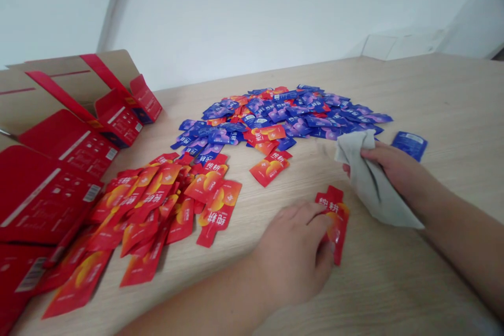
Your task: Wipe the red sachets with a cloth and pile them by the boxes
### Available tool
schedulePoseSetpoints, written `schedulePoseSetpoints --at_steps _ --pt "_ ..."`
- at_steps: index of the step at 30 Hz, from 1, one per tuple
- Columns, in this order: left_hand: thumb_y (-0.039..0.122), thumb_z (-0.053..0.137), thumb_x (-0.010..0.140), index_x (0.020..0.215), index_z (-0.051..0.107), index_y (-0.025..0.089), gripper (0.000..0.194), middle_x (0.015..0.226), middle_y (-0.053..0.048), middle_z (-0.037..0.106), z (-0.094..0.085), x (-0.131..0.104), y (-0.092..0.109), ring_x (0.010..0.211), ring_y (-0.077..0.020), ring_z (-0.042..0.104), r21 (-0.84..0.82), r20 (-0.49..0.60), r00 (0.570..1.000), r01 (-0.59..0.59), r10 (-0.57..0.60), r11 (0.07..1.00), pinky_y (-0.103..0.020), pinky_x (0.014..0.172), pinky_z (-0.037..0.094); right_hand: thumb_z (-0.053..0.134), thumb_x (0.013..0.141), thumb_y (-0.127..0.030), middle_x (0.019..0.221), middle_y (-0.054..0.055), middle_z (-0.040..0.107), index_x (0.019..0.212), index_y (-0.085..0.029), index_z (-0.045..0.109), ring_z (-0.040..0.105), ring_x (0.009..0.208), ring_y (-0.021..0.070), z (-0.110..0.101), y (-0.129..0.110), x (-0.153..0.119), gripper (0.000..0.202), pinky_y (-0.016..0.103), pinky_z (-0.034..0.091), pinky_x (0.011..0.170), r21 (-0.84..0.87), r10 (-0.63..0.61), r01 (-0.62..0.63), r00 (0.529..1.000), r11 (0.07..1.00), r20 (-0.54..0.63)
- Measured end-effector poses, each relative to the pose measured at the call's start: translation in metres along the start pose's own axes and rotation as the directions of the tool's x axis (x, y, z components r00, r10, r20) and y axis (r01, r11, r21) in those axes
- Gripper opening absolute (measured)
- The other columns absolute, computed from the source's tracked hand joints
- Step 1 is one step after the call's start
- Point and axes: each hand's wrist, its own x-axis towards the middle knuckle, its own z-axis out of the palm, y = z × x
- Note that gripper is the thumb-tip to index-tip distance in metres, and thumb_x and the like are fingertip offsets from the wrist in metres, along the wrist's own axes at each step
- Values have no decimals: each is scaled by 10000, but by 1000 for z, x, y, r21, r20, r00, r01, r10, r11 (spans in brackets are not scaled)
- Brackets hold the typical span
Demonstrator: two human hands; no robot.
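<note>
My left hand (297, 254) is closed at the near middle of the table, its thumb and fingers on a red sachet (337, 226) that lies on the wood. To the right, my right hand (388, 165) pinches a folded white cloth (366, 189), which hangs down toward the wrist. Just beyond that hand lies a single blue sachet (410, 144). Two overlapping red sachets, the nearer one (270, 167) showing orange fruit, rest between my left hand and the large blue pile (275, 110).
A heap of red sachets (153, 199) spreads over the left of the table (444, 100). Open red cartons (51, 184) stand along the left edge. Some red sachets are mixed into the blue pile. A white wall (275, 16) rises behind.
</note>
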Motion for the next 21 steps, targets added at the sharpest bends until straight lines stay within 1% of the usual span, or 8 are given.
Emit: schedulePoseSetpoints --at_steps 1,3,5,9,11,14,18,21 --pt "265 600 1048 1413 665 217 374 1545 -65 672 -1 0 0 1449 -282 606 -1 8 999 -35 35 999 -464 1240 484 440 994 -348 931 182 837 1364 -207 657 823 742 320 -2 -2 0 451 376 666 616 144 98 -101 995 984 28" --pt "259 564 1078 1403 674 252 344 1546 -11 685 -4 0 -1 1500 -265 566 14 37 995 -97 97 995 -456 1253 462 569 898 -291 802 118 798 1268 -226 669 756 597 270 -4 -8 -1 389 321 621 516 463 246 -269 963 845 111" --pt "269 557 1086 1396 677 263 333 1549 16 689 -5 -1 -1 1541 -268 528 44 79 989 -130 126 991 -472 1260 446 609 824 -226 734 62 759 1215 -233 664 682 501 217 -5 -15 -3 395 269 575 447 566 270 -303 952 767 143" --pt "305 534 1096 1408 661 250 341 1535 1 697 -7 -2 3 1513 -275 552 91 117 988 -113 102 989 -507 1274 418 628 796 -224 735 41 752 1169 -248 667 672 490 207 -3 -22 -8 376 260 566 414 582 295 -344 938 737 180" --pt "344 518 1112 1375 671 258 316 1501 -10 711 -7 -2 7 1486 -289 568 122 96 994 -53 41 991 -546 1298 384 662 797 -251 725 32 748 1137 -270 667 695 526 219 -2 -18 -8 341 269 583 435 568 277 -338 941 751 194" --pt "379 542 1105 1320 685 268 281 1477 -24 707 -8 -2 10 1501 -317 542 159 74 996 40 -52 986 -600 1330 332 721 810 -298 741 24 759 1146 -294 681 718 569 232 -2 -3 -5 338 276 590 461 530 203 -291 954 796 219" --pt "372 555 1094 1341 672 265 293 1504 -42 679 -7 -2 9 1543 -316 497 169 55 993 96 -107 981 -603 1346 317 799 849 -397 831 31 797 1260 -327 699 755 657 245 -1 11 -5 429 285 594 514 489 177 -263 960 832 216" --pt "379 547 1099 1363 665 263 312 1528 -48 665 -6 -2 8 1553 -322 485 165 52 992 106 -116 980 -601 1346 323 912 783 -466 907 40 816 1251 -320 719 758 734 237 2 12 -9 527 280 594 567 445 136 -200 976 873 172"
